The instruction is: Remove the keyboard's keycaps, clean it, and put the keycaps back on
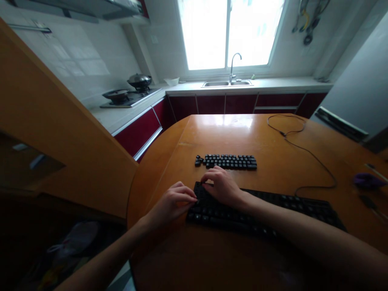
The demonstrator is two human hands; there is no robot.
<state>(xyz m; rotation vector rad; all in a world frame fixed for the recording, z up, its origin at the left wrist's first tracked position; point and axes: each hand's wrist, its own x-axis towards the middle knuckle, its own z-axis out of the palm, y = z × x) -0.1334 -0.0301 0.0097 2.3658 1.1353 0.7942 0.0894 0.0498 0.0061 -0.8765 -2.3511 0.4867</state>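
A black keyboard lies on the wooden table in front of me, running off to the right beneath my right forearm. At its left edge is my left hand, thumb and fingertips pinched together over the keys. My right hand reaches across to the upper left corner, its thumb and index finger bent close together. Whatever is between the fingertips of either hand is too small to make out. Just beyond the keyboard, loose black keycaps lie in neat rows, with several set apart at the left end.
A thin cable runs from the keyboard over the right side of the table. Farther right lie a purple item and a dark-headed tool or brush. Behind are a sink, a stove with pans, and a wooden panel at left.
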